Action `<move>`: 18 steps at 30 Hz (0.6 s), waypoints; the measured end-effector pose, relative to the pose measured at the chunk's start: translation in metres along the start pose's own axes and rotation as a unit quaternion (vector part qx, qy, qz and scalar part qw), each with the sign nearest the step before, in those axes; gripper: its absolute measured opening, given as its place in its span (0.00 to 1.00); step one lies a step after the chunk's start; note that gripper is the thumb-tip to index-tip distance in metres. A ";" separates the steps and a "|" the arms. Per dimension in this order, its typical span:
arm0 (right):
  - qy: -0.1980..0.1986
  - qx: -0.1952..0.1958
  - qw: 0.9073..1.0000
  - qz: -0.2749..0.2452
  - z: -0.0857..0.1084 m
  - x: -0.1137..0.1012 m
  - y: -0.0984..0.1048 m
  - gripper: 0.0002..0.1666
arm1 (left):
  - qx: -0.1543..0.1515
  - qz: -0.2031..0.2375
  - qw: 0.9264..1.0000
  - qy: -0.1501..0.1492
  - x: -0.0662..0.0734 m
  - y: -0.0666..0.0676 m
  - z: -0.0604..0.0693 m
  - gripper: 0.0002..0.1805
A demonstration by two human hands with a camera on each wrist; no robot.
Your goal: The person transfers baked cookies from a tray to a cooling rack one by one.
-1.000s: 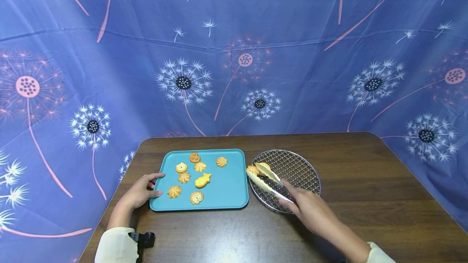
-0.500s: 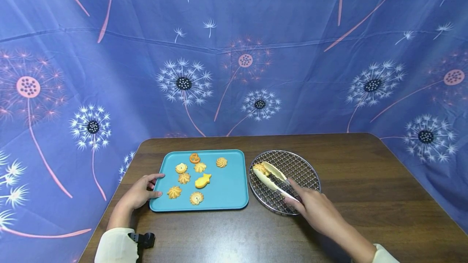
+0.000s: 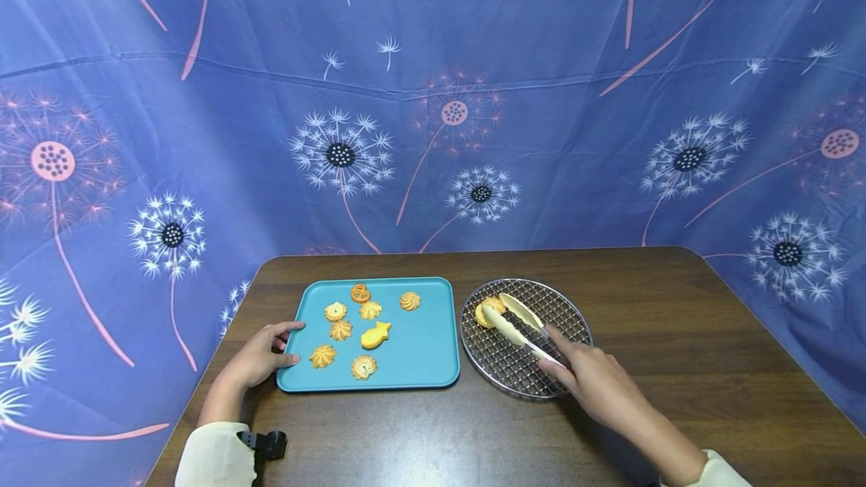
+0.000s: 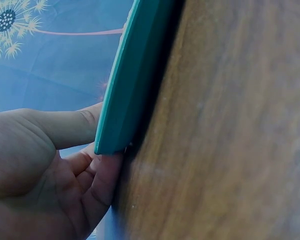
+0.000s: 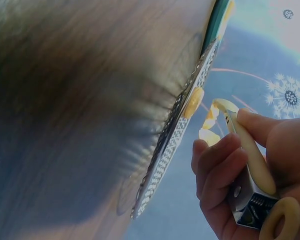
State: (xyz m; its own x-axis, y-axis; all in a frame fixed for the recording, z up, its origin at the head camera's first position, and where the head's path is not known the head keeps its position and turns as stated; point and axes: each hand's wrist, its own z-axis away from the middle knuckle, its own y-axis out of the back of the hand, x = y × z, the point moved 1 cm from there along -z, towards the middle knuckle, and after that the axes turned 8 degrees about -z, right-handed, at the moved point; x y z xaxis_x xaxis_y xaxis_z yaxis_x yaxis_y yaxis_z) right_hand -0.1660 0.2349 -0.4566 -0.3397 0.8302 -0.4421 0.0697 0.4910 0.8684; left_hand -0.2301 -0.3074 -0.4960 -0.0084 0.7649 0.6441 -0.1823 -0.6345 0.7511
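Note:
My left hand [image 3: 253,355] grips the left edge of a turquoise tray [image 3: 426,359], the thumb on top and fingers curled beneath it in the left wrist view. Several cookies lie on the tray, among them a pretzel [image 3: 361,292], a fish-shaped cookie [image 3: 375,334] and a swirl cookie [image 3: 410,300]. In my right hand [image 3: 602,385] is a pair of tongs [image 3: 524,340] with cream tips, spread apart over a round wire rack [image 3: 564,322]. A golden cookie [image 3: 484,314] rests on the rack beside the tips, partly covered by them. In the right wrist view a gap shows between tips and cookie [image 5: 194,102].
Tray and rack stand side by side on a dark wooden table [image 3: 676,322], almost touching. Behind the table hangs a blue cloth [image 3: 575,134] with a dandelion print. A black strap device [image 3: 264,443] sits at the left wrist.
My right hand has moved the tongs rightward from the rack's left rim, and the cookie at their tips now sits farther in on the rack. The left hand and tray are unchanged.

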 end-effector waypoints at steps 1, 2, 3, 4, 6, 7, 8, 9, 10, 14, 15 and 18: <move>-0.002 -0.001 1.000 0.000 0.000 0.001 0.000 0.40 | 0.000 -0.001 1.000 0.000 0.000 0.000 0.000 0.33; -0.005 -0.001 1.000 -0.001 0.000 0.002 0.001 0.40 | 0.000 0.000 1.000 0.000 0.000 0.000 0.000 0.33; -0.009 -0.002 1.000 -0.003 0.000 0.003 0.001 0.40 | -0.001 0.000 1.000 0.000 0.000 0.000 0.000 0.33; -0.011 -0.004 1.000 -0.003 0.000 0.004 0.001 0.40 | -0.001 0.000 1.000 0.000 0.000 0.000 0.000 0.33; -0.017 -0.006 1.000 -0.003 0.000 0.006 0.001 0.40 | -0.002 -0.001 1.000 -0.001 0.000 0.000 0.000 0.33; -0.017 -0.006 1.000 -0.003 -0.001 0.007 0.001 0.40 | -0.002 -0.001 1.000 0.000 0.000 0.000 0.000 0.33; -0.018 -0.006 1.000 -0.003 -0.001 0.008 0.001 0.39 | -0.002 0.000 1.000 0.000 0.000 0.000 0.000 0.33; -0.019 -0.007 1.000 -0.003 -0.001 0.008 0.001 0.40 | -0.002 0.000 1.000 0.000 0.000 0.000 0.000 0.33; -0.018 -0.007 1.000 -0.003 -0.001 0.009 0.001 0.40 | -0.002 -0.001 1.000 0.000 0.000 0.000 0.000 0.33; -0.017 -0.007 1.000 -0.005 -0.003 0.011 0.001 0.40 | -0.002 -0.002 1.000 -0.002 0.000 0.000 0.000 0.33; -0.017 -0.007 1.000 -0.006 -0.004 0.012 0.001 0.40 | -0.003 -0.002 1.000 -0.001 0.000 0.000 0.000 0.33; -0.016 -0.007 1.000 -0.008 -0.005 0.013 0.001 0.39 | -0.003 -0.003 1.000 -0.004 0.000 0.000 0.000 0.33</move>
State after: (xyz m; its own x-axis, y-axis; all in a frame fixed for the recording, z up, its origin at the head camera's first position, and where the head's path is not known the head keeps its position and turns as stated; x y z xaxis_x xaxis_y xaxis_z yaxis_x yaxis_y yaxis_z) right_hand -0.1752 0.2450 -0.4601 -0.3095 0.8307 -0.4628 0.0519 0.5007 0.8640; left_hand -0.2304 -0.3078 -0.4963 0.0013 0.7671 0.6415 -0.1877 -0.6299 0.7536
